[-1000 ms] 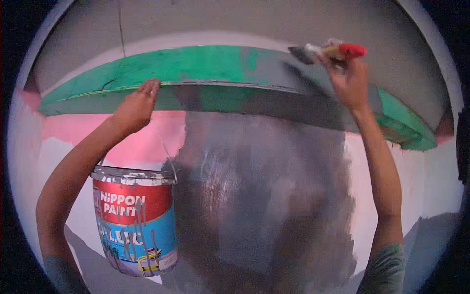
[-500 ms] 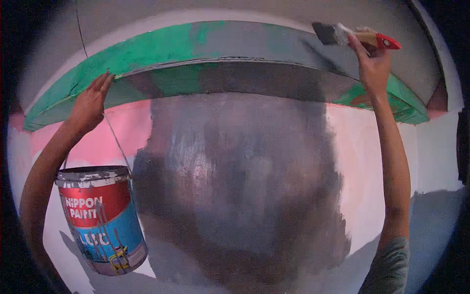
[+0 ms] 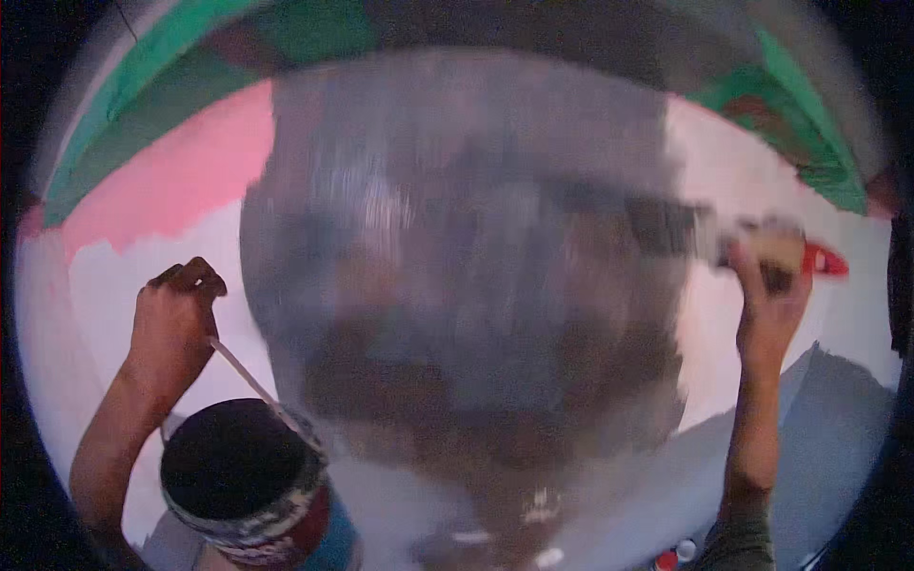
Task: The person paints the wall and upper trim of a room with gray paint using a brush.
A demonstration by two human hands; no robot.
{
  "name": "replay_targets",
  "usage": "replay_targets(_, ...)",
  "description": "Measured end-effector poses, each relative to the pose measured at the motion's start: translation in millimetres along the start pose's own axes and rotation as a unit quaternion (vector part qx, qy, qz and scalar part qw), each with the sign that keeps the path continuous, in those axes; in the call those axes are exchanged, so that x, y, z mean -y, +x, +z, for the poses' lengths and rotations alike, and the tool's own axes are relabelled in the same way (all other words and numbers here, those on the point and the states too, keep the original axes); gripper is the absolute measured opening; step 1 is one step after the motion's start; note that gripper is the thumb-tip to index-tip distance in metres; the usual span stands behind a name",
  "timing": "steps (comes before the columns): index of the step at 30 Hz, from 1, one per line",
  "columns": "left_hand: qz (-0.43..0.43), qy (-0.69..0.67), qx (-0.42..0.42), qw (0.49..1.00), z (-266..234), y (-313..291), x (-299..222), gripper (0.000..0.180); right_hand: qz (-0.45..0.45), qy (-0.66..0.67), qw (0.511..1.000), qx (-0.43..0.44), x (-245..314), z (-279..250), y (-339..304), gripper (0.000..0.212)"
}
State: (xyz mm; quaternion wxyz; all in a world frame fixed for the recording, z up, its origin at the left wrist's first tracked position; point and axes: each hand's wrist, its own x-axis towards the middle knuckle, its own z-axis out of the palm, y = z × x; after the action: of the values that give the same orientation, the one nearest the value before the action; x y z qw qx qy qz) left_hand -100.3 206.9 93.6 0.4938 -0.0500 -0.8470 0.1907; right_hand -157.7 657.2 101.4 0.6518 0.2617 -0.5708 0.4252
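Note:
From my left hand (image 3: 179, 309) hangs a paint bucket (image 3: 300, 538) by its thin handle (image 3: 243, 369). The fingers of that hand are curled, and the handle runs up behind it. The bucket's mouth looks dark inside, its rim smeared with paint. My right hand (image 3: 776, 309) grips a wide flat paintbrush (image 3: 706, 236) with a wooden, red-ended handle. Its dark bristles point left over the right part of a grey painted patch (image 3: 457, 285) on the wall. The brush is blurred, and I cannot tell whether it touches the wall.
Overhead a ledge (image 3: 314, 29) spans the wall, partly green and partly dark grey. Pink wall (image 3: 205, 171) and white wall (image 3: 205, 243) flank the patch on the left, pale wall (image 3: 709, 352) on the right. A small red object (image 3: 666, 561) sits low at right.
My view has tilted down. My left hand has come down from the ledge's edge with the bucket. My right hand has lowered the paintbrush from the ledge to the wall below.

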Motion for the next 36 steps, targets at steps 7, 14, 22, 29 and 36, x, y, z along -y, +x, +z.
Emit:
replay_targets(7,0.051,-0.233,0.025,0.971,43.8,-40.3,-116.6,0.026,0.25,0.053,0.967,0.022,-53.4,-47.1,-219.5,0.035)
replay_targets(14,-0.068,-0.328,0.198,0.921,80.7,-92.0,-234.5,0.02,0.458,0.083,0.883,0.051,-88.1,-105.6,-312.0,0.025)
replay_targets(22,-0.018,-0.415,0.459,0.786,94.6,-158.8,-252.9,0.006,0.528,0.06,0.846,0.048,-32.9,-123.5,-360.7,0.025)
replay_targets(29,-0.148,-0.556,0.524,0.628,104.1,-222.1,-268.3,0.013,0.58,0.123,0.799,0.096,-12.7,-93.8,-373.1,0.03)
replay_targets(36,-0.384,-0.633,0.535,0.407,75.7,-231.2,-264.7,0.007,0.418,0.235,0.801,0.359,7.0,-68.7,-375.7,0.034)
